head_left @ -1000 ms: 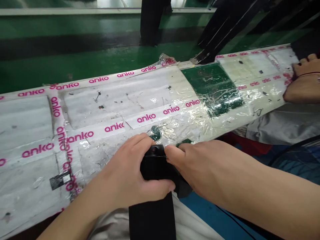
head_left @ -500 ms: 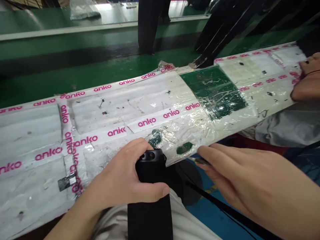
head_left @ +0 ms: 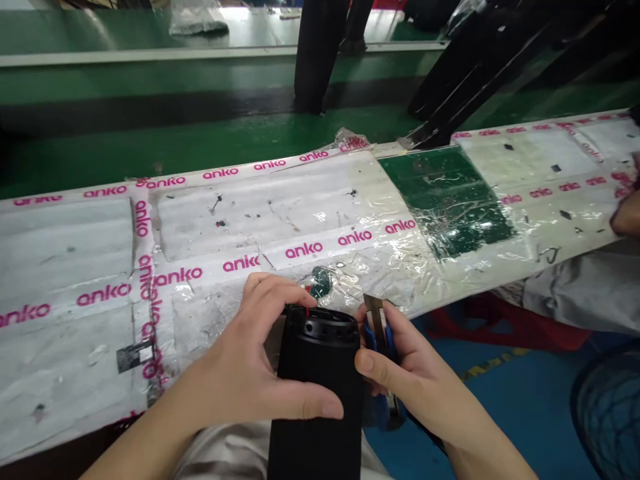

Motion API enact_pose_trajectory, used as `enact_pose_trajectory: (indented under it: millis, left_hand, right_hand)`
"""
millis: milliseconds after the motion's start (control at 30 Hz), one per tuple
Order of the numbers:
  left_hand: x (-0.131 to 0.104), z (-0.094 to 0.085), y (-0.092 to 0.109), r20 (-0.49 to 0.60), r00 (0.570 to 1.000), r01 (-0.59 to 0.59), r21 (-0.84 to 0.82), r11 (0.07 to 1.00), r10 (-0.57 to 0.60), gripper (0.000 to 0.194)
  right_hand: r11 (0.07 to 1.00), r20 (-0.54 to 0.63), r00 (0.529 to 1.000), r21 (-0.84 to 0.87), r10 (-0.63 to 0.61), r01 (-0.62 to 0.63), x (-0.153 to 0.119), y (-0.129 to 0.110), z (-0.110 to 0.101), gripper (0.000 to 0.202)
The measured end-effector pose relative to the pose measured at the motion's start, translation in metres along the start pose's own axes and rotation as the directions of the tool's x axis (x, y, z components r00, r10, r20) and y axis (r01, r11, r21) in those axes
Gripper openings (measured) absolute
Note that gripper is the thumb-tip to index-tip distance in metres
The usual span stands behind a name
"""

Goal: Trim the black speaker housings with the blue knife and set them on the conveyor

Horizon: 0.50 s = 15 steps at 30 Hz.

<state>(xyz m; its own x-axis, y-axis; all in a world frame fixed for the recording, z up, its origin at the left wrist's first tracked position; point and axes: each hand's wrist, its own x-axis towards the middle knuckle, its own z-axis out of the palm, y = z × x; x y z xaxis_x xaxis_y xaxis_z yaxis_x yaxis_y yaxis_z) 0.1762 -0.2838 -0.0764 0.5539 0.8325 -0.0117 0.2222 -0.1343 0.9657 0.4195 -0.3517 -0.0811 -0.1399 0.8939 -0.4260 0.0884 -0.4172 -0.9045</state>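
A black cylindrical device [head_left: 317,393] stands upright over my lap, its round open end with small holes facing up. My left hand [head_left: 265,360] is wrapped round its left side, thumb across the front and fingers at the rim. A bit of red shows by the rim near my fingertips. My right hand [head_left: 405,367] grips a blue utility knife [head_left: 384,340], its wide metal blade pointing up, just right of the device's rim. The knife's lower end is partly hidden by my fingers.
A long work surface [head_left: 280,207] covered in white sheets, clear film and pink "anko" tape runs across. Dark posts [head_left: 320,60] rise behind it. Another person's hand [head_left: 627,213] rests at the far right. A dark mesh basket [head_left: 610,407] stands lower right.
My right hand has turned and come in beside the device, bringing the blue knife into clear view. The device now shows its open end. The whole view has shifted slightly.
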Motion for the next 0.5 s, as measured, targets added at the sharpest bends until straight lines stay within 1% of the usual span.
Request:
enact_pose_trajectory:
  millis: [33,100,167,233,300,367,433,500]
  left_hand:
    - [0.001,0.001,-0.002,0.012,1.000,0.001,0.010,1.000,-0.001,0.073]
    - [0.003,0.007,-0.004,0.052,0.997,0.065,-0.017,0.998,-0.064,0.074]
    - [0.004,0.018,-0.003,0.060,0.990,0.128,-0.047,0.991,-0.126,0.070]
    - [0.005,0.031,0.000,0.004,0.993,0.120,-0.104,0.987,-0.121,0.061]
    - [0.006,0.045,0.005,-0.081,0.994,0.054,-0.198,0.979,-0.071,0.049]
    - [0.006,0.055,0.011,-0.177,0.984,-0.018,-0.261,0.965,-0.029,0.043]
    - [0.004,0.061,0.019,-0.248,0.969,-0.049,-0.244,0.968,-0.014,0.042]
    - [0.000,0.062,0.026,-0.308,0.951,-0.036,-0.210,0.977,-0.031,0.048]
  right_hand:
    - [0.999,0.001,1.000,0.029,0.023,-0.023,-0.001,0.002,-0.002,0.054]
    - [0.995,-0.007,0.998,0.075,0.065,-0.064,-0.004,0.005,-0.003,0.058]
    - [0.990,-0.017,0.996,0.109,0.088,-0.086,-0.006,0.010,-0.002,0.063]
    - [0.988,-0.025,0.996,0.126,0.091,-0.087,-0.008,0.016,0.000,0.066]
    - [0.989,-0.038,0.996,0.128,0.077,-0.072,-0.010,0.024,0.001,0.065]
    - [0.991,-0.062,0.997,0.128,0.055,-0.047,-0.011,0.034,0.002,0.062]
    - [0.990,-0.090,0.995,0.139,0.033,-0.020,-0.013,0.043,0.004,0.058]
    - [0.989,-0.120,0.993,0.151,0.009,0.009,-0.014,0.050,0.006,0.054]
